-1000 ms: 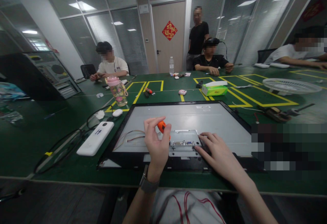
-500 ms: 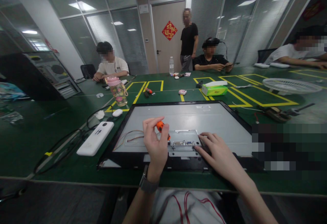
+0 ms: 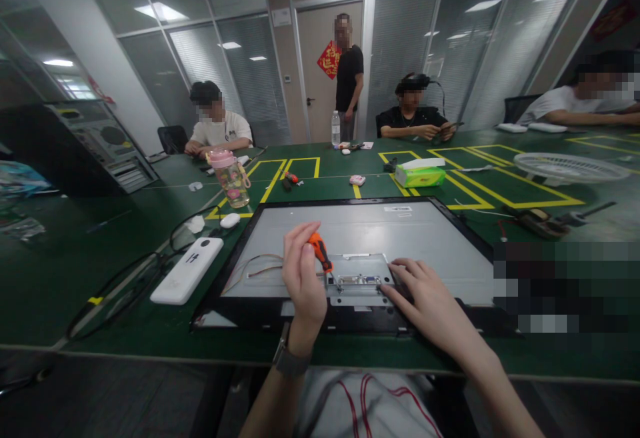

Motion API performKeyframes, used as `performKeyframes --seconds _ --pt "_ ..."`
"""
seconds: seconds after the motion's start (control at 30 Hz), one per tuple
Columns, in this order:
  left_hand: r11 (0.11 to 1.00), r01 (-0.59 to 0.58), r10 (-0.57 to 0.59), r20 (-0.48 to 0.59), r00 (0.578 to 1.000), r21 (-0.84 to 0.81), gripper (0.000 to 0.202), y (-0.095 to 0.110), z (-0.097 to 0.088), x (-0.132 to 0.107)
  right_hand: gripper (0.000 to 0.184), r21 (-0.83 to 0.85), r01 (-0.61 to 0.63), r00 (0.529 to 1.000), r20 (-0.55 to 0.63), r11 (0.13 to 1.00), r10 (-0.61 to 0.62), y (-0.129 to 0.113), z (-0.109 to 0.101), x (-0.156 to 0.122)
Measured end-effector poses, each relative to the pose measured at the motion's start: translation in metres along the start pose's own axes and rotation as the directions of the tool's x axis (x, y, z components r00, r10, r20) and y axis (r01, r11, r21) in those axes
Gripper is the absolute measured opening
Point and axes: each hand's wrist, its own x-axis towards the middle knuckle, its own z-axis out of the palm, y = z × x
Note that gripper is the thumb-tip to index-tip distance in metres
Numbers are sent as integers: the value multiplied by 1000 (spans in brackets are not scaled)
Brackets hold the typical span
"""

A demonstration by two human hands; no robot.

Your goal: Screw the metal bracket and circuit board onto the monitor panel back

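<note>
A flat display panel point(image 3: 350, 228) in a black frame lies on the table in front of me, its grey metal back facing up. Near its front edge sits a metal bracket point(image 3: 365, 265) with a row of connector ports point(image 3: 361, 280). My left hand point(image 3: 306, 278) is closed on an orange and black screwdriver point(image 3: 320, 251); its shaft slants down to the left end of the ports. Fingers spread, my right hand point(image 3: 425, 291) rests on the bracket's right edge and holds nothing. Thin wires point(image 3: 260, 268) run across the panel left of my left hand.
Left of the panel lie a white power bank point(image 3: 187, 271) and a black cable point(image 3: 120, 298). A pink-lidded bottle point(image 3: 230, 181) and a green tissue pack point(image 3: 420, 175) stand beyond. A computer case point(image 3: 90, 145) is far left. Several people are around the table.
The fingers of my left hand have shifted around the screwdriver, showing more of its handle. My right hand stays put. The standing person has moved left, in front of the door.
</note>
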Motion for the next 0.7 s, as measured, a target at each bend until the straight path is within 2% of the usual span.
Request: performKeyframes --seconds 0.07,0.13,0.37,0.57,0.7 --pt "992 98 -94 51 994 -78 34 -1 0 -2 31 5 -4 1000 4 1000 4 -1 -1 0" --pt "985 140 -134 71 988 -101 32 -1 0 -3 31 8 -5 1000 7 1000 5 -1 -1 0" --pt "994 -89 90 -20 996 59 12 1 2 2 30 7 0 1000 25 1000 0 1 2 0" --pt "999 36 -36 11 999 -34 32 -1 -2 0 30 10 -2 1000 -1 1000 2 -1 0 0" --pt "999 -28 28 -9 1000 17 20 1 -1 0 30 16 3 1000 -10 1000 -3 -1 0 0"
